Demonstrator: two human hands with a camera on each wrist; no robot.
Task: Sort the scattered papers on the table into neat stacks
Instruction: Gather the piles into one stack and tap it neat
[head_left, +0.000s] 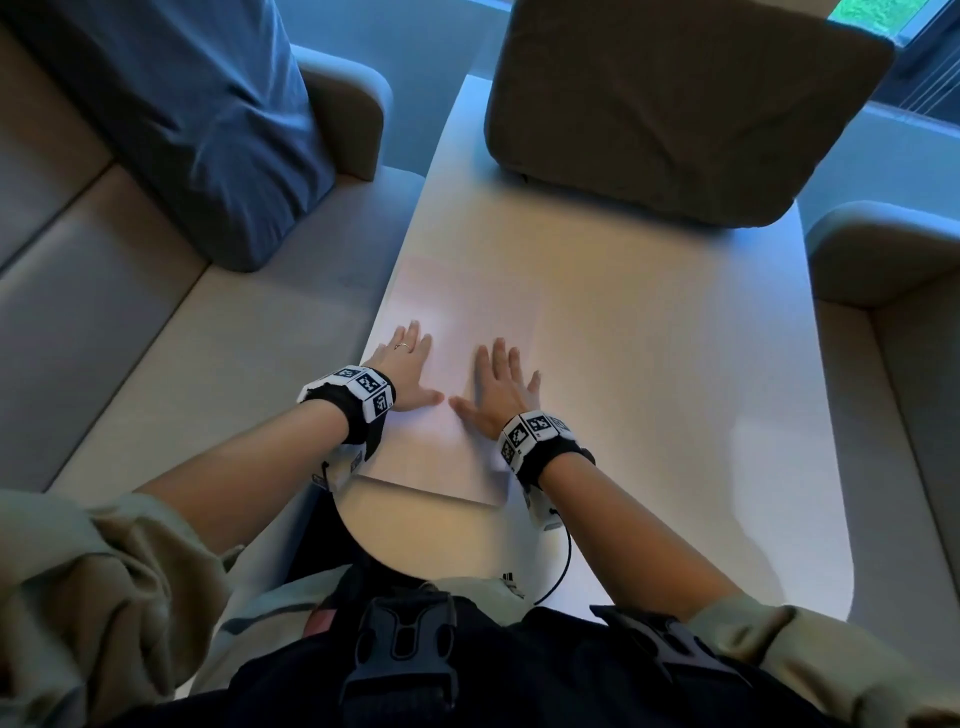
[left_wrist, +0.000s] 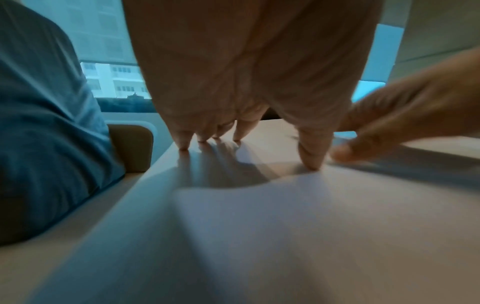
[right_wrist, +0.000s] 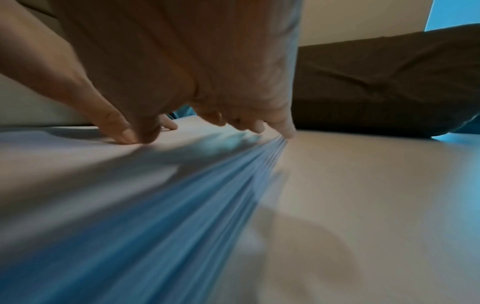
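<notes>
Pressing paper stack (head_left: 441, 447) flat: left hand (head_left: 405, 371), right hand (head_left: 498, 392).

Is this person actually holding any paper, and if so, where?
No grip. Both the left hand and right hand lie flat, fingers straight, pressing on top of the paper stack.

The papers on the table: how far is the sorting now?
Done, it seems: the papers lie gathered in one stack, its layered edge clear in the right wrist view. In hand: the left hand and right hand press flat on top. Left: squaring the edges; I see no other loose sheets on the table.
</notes>
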